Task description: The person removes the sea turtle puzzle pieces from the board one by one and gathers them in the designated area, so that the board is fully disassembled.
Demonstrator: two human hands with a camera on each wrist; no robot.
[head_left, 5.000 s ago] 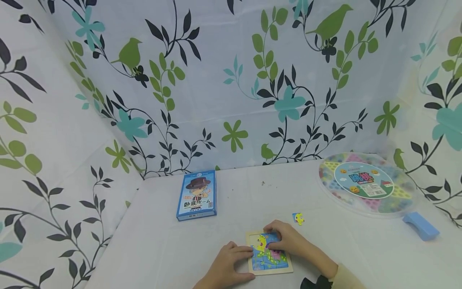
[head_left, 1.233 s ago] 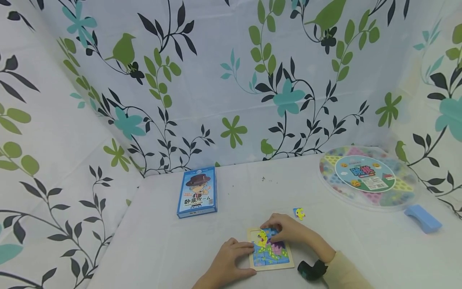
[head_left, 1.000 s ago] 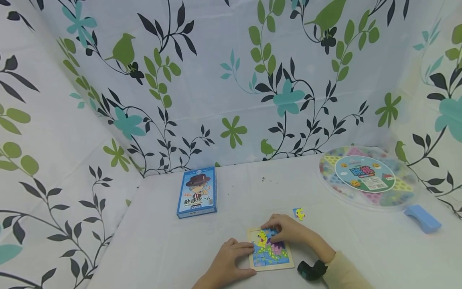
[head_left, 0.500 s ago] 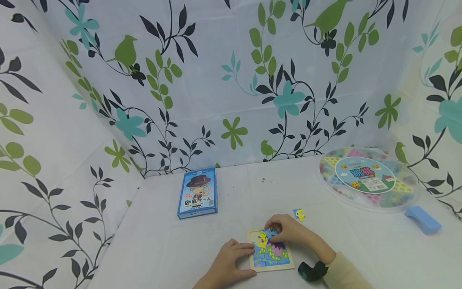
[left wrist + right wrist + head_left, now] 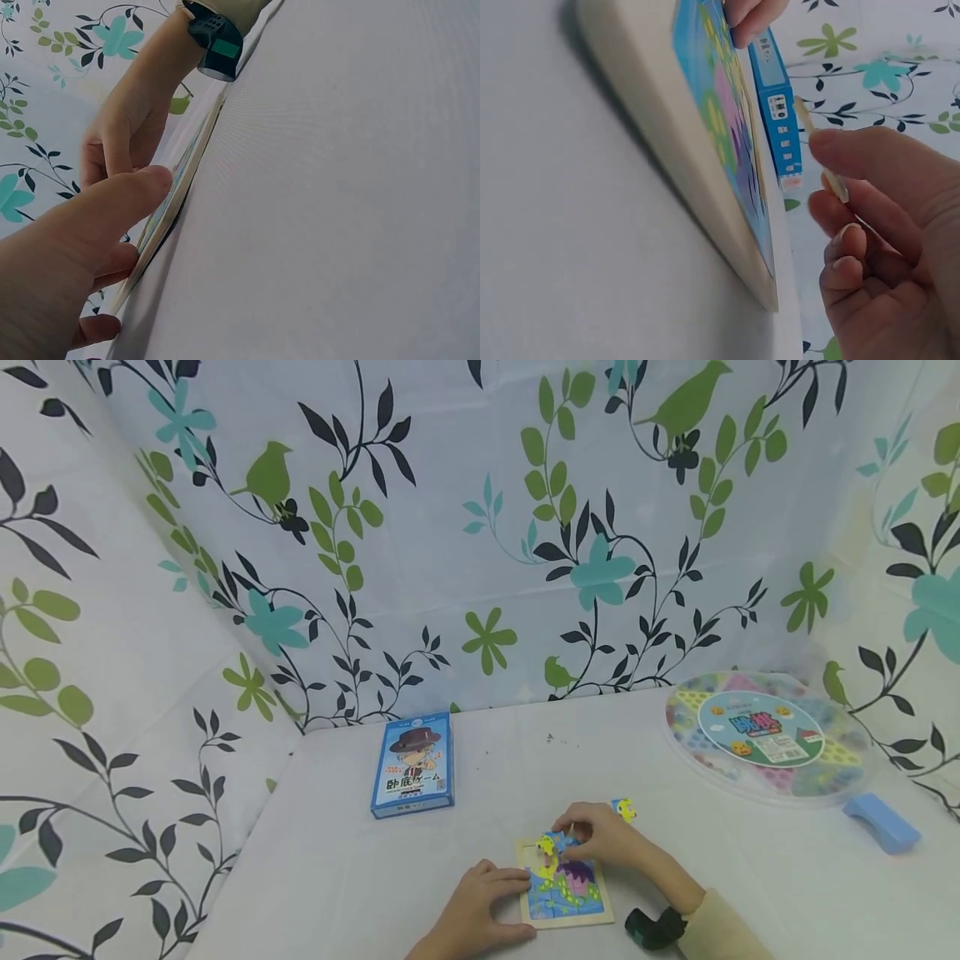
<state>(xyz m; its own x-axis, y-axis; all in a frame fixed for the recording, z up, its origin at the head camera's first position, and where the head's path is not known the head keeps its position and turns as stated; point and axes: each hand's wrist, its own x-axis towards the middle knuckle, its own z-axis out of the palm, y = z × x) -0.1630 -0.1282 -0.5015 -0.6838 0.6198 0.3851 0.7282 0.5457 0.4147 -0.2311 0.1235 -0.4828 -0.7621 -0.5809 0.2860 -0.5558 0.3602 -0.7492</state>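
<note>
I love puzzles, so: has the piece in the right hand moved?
Yes, up: the puzzle piece has lifted from the wooden frame, where it lay before.

The left hand (image 5: 480, 906) touches the left edge of the puzzle (image 5: 573, 906) on the white surface (image 5: 337, 868). The right hand (image 5: 603, 837) pinches a piece (image 5: 550, 843) over the puzzle's far part. Just beyond that hand lies a loose piece (image 5: 625, 809), partly hidden. A blue box (image 5: 414, 766) lies farther back; at far right, a round board (image 5: 765, 735) and a blue block (image 5: 882, 823). Patterned cloth (image 5: 480, 568) hangs behind.
</note>
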